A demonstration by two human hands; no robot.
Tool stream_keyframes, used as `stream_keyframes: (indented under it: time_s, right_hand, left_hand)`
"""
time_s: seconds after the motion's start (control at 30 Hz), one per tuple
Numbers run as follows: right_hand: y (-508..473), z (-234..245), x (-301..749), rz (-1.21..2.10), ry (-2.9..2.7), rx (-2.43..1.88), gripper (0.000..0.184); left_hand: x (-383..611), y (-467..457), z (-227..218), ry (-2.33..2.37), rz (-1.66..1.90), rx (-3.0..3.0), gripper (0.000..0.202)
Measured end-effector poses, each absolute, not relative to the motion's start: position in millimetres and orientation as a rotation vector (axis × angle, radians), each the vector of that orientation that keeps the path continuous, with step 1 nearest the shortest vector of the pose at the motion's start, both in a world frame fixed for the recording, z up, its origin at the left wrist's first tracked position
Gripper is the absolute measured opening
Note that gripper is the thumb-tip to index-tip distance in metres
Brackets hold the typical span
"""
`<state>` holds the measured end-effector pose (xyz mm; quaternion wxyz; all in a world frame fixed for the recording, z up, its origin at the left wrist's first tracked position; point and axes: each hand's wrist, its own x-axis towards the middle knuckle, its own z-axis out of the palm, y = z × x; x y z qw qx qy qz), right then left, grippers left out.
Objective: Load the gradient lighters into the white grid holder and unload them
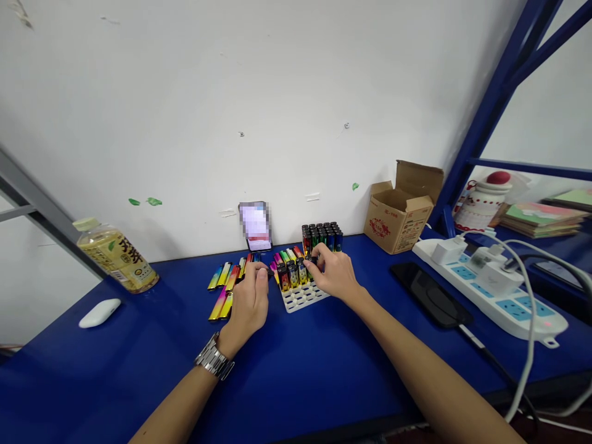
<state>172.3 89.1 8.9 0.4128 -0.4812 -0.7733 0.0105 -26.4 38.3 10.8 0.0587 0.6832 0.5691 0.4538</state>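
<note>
On the blue table (324, 370) lies a white peg tray (303, 296) with a row of colourful lighters (291, 273) standing upright in it. My right hand (333, 271) is closed in a pinch on one lighter at the tray's right end. My left hand (250, 302), with a metal watch at its wrist, rests beside the tray, fingers curled on a lighter from the loose pile (226, 283) lying flat to the left. Behind the tray stands a full block of dark-topped lighters (322, 238).
A phone (256, 226) leans on the wall. A tea bottle (115, 254) and a white case (99, 312) lie at the left. An open cardboard box (401, 209), a dark phone (430, 295) and a white power strip (494, 287) with cables sit at the right, next to blue shelving.
</note>
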Motion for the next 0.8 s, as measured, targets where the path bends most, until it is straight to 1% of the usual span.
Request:
stream_keyframes:
  time_s: [0.23, 0.4, 0.47, 0.57, 0.6, 0.7, 0.8]
  right_hand:
    - [88.7, 13.5, 173.4, 0.014, -1.963, -1.258, 0.012]
    - [91.2, 12.8, 175.2, 0.047, -2.012, -1.195, 0.011]
    - [89.9, 13.5, 174.7, 0.078, -2.02, -1.163, 0.013]
    - [83.8, 16.0, 171.4, 0.098, -1.964, -1.102, 0.026]
    - [80.8, 17.0, 169.4, 0.094, -1.955, -1.069, 0.027]
    - [70.3, 18.8, 159.4, 0.103, -2.037, -0.928, 0.024]
    - [61.8, 18.1, 147.2, 0.2, -2.124, -0.786, 0.024]
  left_hand:
    - [-24.4, 37.5, 10.2, 1.714, 1.38, 2.036, 0.028]
    - [-24.5, 38.5, 9.5, 1.722, 1.389, 2.043, 0.027]
    - [-24.4, 38.6, 9.5, 1.724, 1.384, 2.044, 0.027]
    - [-24.0, 38.3, 10.1, 1.725, 1.387, 2.031, 0.027]
    - [-23.8, 38.0, 10.3, 1.718, 1.386, 2.032, 0.027]
    - [-22.8, 35.8, 9.9, 1.683, 1.367, 2.069, 0.025]
    - [-20.7, 32.4, 7.8, 1.656, 1.327, 2.134, 0.024]
